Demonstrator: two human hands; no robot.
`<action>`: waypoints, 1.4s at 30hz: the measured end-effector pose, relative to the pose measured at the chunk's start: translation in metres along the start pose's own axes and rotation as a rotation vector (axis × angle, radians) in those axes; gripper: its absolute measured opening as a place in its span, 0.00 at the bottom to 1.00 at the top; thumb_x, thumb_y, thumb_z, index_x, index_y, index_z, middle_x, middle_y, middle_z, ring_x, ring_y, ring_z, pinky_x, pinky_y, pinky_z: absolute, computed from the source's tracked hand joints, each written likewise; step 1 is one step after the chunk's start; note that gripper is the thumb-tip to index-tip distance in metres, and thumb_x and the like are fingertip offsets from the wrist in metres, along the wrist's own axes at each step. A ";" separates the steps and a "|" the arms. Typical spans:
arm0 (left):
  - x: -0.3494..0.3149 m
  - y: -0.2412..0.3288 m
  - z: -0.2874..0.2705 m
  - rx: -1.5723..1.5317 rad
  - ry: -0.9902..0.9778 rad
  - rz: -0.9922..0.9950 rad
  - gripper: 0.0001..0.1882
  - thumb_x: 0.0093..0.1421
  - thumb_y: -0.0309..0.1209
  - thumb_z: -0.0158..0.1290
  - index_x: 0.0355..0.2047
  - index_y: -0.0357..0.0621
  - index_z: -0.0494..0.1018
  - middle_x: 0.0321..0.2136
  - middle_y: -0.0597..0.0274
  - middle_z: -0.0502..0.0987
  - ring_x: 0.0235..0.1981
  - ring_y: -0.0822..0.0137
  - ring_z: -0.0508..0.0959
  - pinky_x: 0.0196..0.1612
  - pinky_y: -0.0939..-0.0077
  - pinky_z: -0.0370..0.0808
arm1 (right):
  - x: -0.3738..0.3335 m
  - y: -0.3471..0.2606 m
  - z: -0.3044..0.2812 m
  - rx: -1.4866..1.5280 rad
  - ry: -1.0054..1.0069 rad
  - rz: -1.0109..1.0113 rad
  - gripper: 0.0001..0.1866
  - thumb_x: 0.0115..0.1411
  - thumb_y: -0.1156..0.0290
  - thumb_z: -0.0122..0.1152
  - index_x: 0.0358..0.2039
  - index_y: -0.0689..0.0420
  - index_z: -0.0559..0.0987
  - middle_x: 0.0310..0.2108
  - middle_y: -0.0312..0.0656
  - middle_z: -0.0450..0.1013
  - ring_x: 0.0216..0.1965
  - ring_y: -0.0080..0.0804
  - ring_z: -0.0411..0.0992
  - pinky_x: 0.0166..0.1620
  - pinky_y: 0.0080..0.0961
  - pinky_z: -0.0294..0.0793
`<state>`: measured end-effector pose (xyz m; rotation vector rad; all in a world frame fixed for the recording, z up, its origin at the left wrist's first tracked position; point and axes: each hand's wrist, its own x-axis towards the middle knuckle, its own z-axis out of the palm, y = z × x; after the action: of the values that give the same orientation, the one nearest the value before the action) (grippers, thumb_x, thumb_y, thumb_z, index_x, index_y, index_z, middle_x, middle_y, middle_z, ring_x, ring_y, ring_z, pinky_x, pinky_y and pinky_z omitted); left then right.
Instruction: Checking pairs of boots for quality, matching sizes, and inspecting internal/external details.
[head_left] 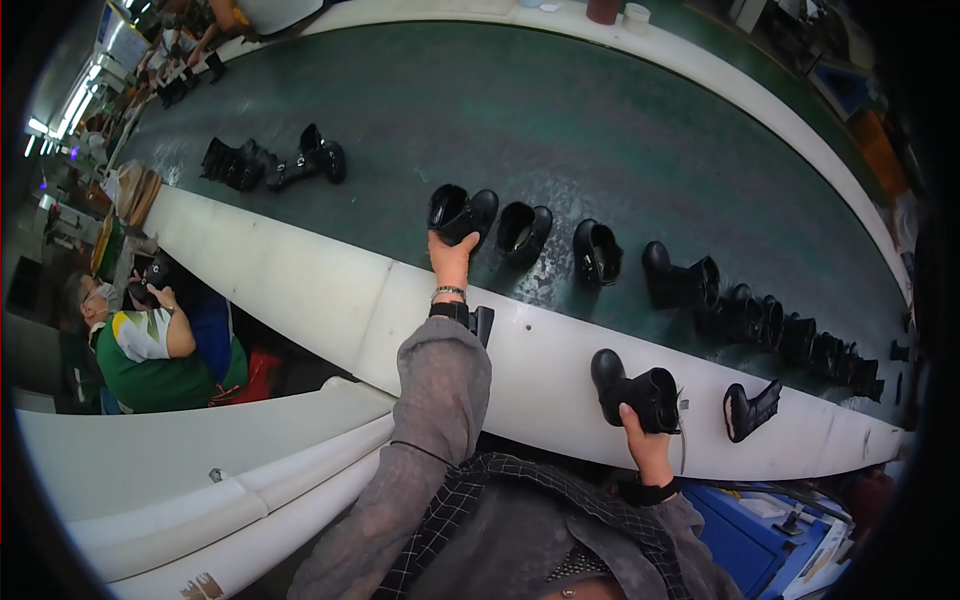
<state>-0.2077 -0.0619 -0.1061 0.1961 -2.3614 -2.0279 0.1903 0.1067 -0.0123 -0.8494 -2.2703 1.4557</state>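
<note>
Two glossy black ankle boots [482, 212] held: left hand [452, 258] grips one at the dark-green belt [560, 110], right hand [647, 448] another over the white ledge [530, 360]. Neither released yet; belt's other boots [682, 284] look pending.

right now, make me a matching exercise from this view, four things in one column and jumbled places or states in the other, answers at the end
Things
1. left hand
2. right hand
3. blue box
4. co-worker in green

Places or states
a. at the lower right of the picture, beyond the white ledge
b. holding a black boot with its toe to the left, over the white ledge
c. at the far left of the picture
d. holding a black boot with its toe to the right, over the dark green surface

Pairs: 1-d, 2-b, 3-a, 4-c
</note>
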 end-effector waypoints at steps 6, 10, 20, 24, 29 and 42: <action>-0.003 0.024 -0.020 -0.576 -0.094 -0.327 0.18 0.58 0.33 0.55 0.45 0.35 0.68 0.40 0.51 0.75 0.38 0.54 0.78 0.31 0.59 0.82 | -0.011 0.021 -0.006 -0.012 -0.015 0.039 0.29 0.50 0.73 0.66 0.52 0.64 0.67 0.42 0.45 0.70 0.45 0.34 0.69 0.48 0.29 0.68; -0.049 0.025 -0.038 -0.991 -0.143 -0.287 0.21 0.62 0.38 0.50 0.50 0.37 0.65 0.44 0.50 0.72 0.45 0.51 0.75 0.45 0.50 0.76 | -0.013 0.015 -0.004 0.018 0.041 0.043 0.25 0.50 0.72 0.66 0.48 0.63 0.69 0.40 0.43 0.71 0.43 0.33 0.69 0.47 0.29 0.68; -0.187 0.052 -0.079 -1.208 -0.492 -0.450 0.21 0.63 0.39 0.47 0.51 0.38 0.65 0.46 0.48 0.73 0.45 0.52 0.77 0.43 0.51 0.79 | -0.009 0.030 -0.015 0.312 0.071 0.202 0.19 0.52 0.70 0.64 0.44 0.61 0.72 0.40 0.40 0.71 0.42 0.29 0.69 0.46 0.27 0.69; -0.228 0.067 -0.091 -0.810 -0.531 -0.315 0.18 0.62 0.33 0.49 0.50 0.38 0.66 0.43 0.51 0.75 0.41 0.54 0.78 0.41 0.60 0.81 | -0.010 0.025 -0.012 0.353 0.113 0.179 0.17 0.52 0.68 0.64 0.41 0.62 0.75 0.36 0.41 0.72 0.40 0.29 0.70 0.44 0.26 0.69; -0.275 0.064 -0.092 0.365 -0.594 0.467 0.21 0.48 0.22 0.58 0.44 0.38 0.70 0.44 0.51 0.75 0.45 0.53 0.76 0.45 0.70 0.74 | -0.016 0.000 -0.013 -0.070 -0.060 -0.092 0.25 0.47 0.73 0.66 0.48 0.61 0.71 0.41 0.46 0.73 0.43 0.42 0.73 0.46 0.28 0.71; -0.283 0.073 -0.052 0.437 -0.595 0.308 0.14 0.54 0.26 0.56 0.40 0.35 0.70 0.35 0.50 0.74 0.27 0.62 0.77 0.32 0.73 0.74 | -0.040 0.014 -0.008 0.139 -0.179 -0.106 0.35 0.47 0.76 0.65 0.57 0.58 0.63 0.54 0.47 0.60 0.54 0.35 0.63 0.55 0.26 0.62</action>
<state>0.0724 -0.0709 -0.0082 -0.8256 -2.9000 -1.5529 0.2305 0.0913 -0.0192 -0.5692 -2.2680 1.6762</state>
